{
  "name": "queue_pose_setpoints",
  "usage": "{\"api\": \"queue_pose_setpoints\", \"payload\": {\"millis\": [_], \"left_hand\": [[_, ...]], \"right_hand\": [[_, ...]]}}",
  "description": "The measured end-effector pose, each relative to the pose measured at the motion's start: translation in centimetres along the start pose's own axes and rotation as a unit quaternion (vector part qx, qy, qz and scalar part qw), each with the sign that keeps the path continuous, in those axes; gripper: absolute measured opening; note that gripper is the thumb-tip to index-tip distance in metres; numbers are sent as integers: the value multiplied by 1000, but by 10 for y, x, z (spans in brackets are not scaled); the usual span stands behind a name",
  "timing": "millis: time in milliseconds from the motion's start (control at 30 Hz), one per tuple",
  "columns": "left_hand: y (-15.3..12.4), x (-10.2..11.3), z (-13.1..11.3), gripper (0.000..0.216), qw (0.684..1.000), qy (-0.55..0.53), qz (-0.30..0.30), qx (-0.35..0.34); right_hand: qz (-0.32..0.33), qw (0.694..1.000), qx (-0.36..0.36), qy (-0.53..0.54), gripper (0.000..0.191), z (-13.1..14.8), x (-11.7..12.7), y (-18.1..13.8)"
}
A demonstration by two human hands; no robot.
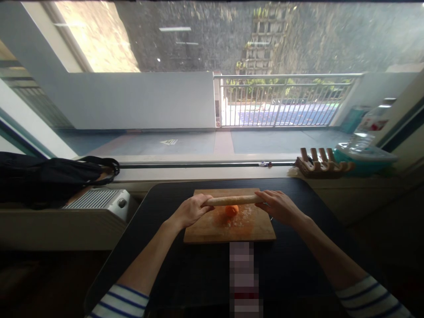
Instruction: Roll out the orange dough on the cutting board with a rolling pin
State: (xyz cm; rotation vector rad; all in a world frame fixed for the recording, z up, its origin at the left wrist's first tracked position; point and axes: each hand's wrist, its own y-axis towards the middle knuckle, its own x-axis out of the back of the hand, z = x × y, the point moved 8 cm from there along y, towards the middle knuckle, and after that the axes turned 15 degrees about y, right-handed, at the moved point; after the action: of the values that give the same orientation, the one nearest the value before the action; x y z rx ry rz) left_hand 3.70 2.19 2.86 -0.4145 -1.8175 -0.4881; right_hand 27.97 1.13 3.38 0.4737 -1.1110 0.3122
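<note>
A pale wooden rolling pin point(233, 201) spans the space between my hands, level over the far half of a wooden cutting board point(202, 232). My left hand point(195, 208) grips its left end, and my right hand point(274, 205) closes round the right end. Just below the pin lies a rounded lump of orange dough point(232, 210); whether the pin touches it I cannot tell. White flour-like powder and orange smears mark the board around the lump.
The board sits on a dark table point(165, 260). A pixelated patch covers its near middle. On the window ledge beyond stand a wooden rack point(323, 164), a teal container point(351, 159) and a plastic bottle point(372, 123). A black bag point(49, 176) and a white heater point(102, 201) are left.
</note>
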Motion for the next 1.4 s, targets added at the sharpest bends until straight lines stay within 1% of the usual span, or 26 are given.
{"api": "queue_pose_setpoints", "payload": {"millis": [333, 533, 633, 767, 1000, 1067, 1167, 1267, 1400], "left_hand": [[-1, -10, 4, 23, 1000, 20, -2, -3], [-1, -13, 5, 24, 999, 33, 3, -13], [0, -14, 5, 24, 999, 35, 3, -15], [3, -16, 4, 24, 999, 30, 4, -17], [4, -19, 4, 22, 1000, 19, 2, -15], [3, -18, 4, 24, 1000, 20, 3, -10], [1, -17, 5, 33, 999, 37, 3, 6], [0, -17, 4, 40, 999, 47, -4, 21], [-1, -20, 2, 43, 998, 52, -8, 33]], "right_hand": [[14, 1000, -7, 5, 32, -6, -11, -2], [13, 1000, -15, 14, 37, -5, -10, -2], [6, 999, -27, 26, 41, -1, -7, 4], [-3, 998, -52, 38, 41, 7, -6, 18], [20, 996, -91, -7, 46, 17, -18, 37], [23, 994, -101, -33, 49, 18, -21, 38], [32, 992, -108, -63, 53, 18, -25, 37], [32, 991, -108, -72, 55, 18, -27, 36], [21, 991, -109, -73, 56, 15, -29, 33]]}}
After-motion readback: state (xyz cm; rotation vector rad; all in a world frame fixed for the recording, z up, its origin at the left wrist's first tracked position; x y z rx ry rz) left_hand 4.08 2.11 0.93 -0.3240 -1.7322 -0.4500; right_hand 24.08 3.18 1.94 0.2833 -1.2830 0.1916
